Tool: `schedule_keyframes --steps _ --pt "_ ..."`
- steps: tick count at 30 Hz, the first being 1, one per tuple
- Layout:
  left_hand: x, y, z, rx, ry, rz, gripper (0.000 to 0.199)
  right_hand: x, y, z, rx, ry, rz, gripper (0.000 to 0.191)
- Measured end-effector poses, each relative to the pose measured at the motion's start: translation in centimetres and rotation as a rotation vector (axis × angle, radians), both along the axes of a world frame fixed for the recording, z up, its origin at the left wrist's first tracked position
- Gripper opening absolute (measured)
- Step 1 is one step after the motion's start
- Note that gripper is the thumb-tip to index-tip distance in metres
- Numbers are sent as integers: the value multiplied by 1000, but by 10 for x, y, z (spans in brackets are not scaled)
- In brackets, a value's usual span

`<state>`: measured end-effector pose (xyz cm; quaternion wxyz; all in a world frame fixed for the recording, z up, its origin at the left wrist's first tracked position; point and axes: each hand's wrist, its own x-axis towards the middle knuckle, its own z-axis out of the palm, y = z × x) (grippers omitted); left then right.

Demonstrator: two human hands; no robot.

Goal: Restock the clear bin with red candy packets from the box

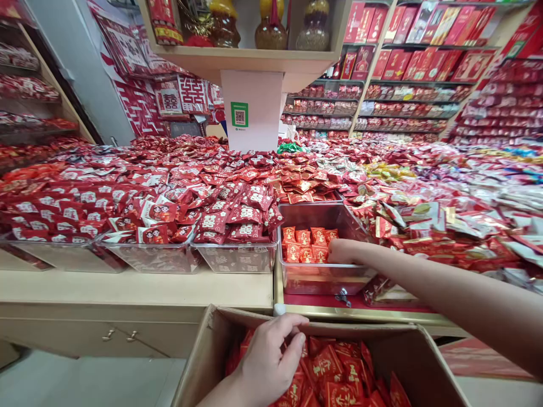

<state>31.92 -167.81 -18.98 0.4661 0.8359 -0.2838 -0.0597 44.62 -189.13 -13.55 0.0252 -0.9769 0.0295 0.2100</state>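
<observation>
My right hand (343, 251) reaches into a clear plastic bin (323, 278), its fingers curled down beside small red packets (306, 255) with gold print that stand in neat rows. Its fingertips are hidden, so what they hold cannot be made out. Below, an open cardboard box (407, 353) contains a loose heap of similar red packets (339, 376). My left hand (271, 356) hovers over the near-left part of this heap, fingers loosely bent and thumb apart, with nothing visible in it.
To the left, clear bins hold dark red packets (246, 217) and packets with cartoon figures (155, 233). More wrapped packets (424, 226) are heaped at the right. Keys (343, 297) lie before the bin. A white pillar (253, 121) supports an overhanging wooden shelf (246, 55).
</observation>
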Motion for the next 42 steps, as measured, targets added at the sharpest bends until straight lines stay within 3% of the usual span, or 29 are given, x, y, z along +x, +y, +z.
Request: schedule_keyframes --steps 3,6,8,10,12,14,16,18,21,24,27,30,35,39,42 --pt "-1 1 -1 99 16 -84 18 2 -4 5 -56 -111 8 20" --pt "-5 6 -11 344 74 -221 23 -14 -3 24 -69 -444 50 26" --pt "-8 10 -22 594 114 -274 33 -41 7 38 20 -643 149 26" --pt "-11 10 -34 845 161 -282 44 -80 24 42 198 -674 381 23" --pt "-12 6 -45 1009 197 -278 57 -122 41 27 328 -580 695 19" --pt "-11 -1 -55 1066 207 -242 67 -157 50 -7 367 -418 949 18" --pt "-9 -8 -64 1102 217 -196 71 -179 50 -49 332 -301 999 15" --pt "-7 -12 -71 1110 249 -174 63 -187 44 -88 285 -193 968 13" --pt "-3 -11 -73 1046 305 -190 30 -183 31 -119 261 -54 827 14" --pt "2 -7 -62 904 327 -185 11 -172 23 -119 363 -14 600 15" --pt "6 -4 -44 678 326 -155 8 -166 20 -108 600 5 363 18" --pt "6 -6 -27 418 360 -117 12 -166 22 -99 966 95 204 32" --pt "-2 -14 -15 73 521 -49 24 -168 30 -88 1385 167 1 26" --pt "-3 -17 -11 -133 636 3 29 -167 30 -74 1540 219 -114 29" --pt "-2 -18 -6 -259 688 35 29 -167 30 -67 1556 111 -132 28"
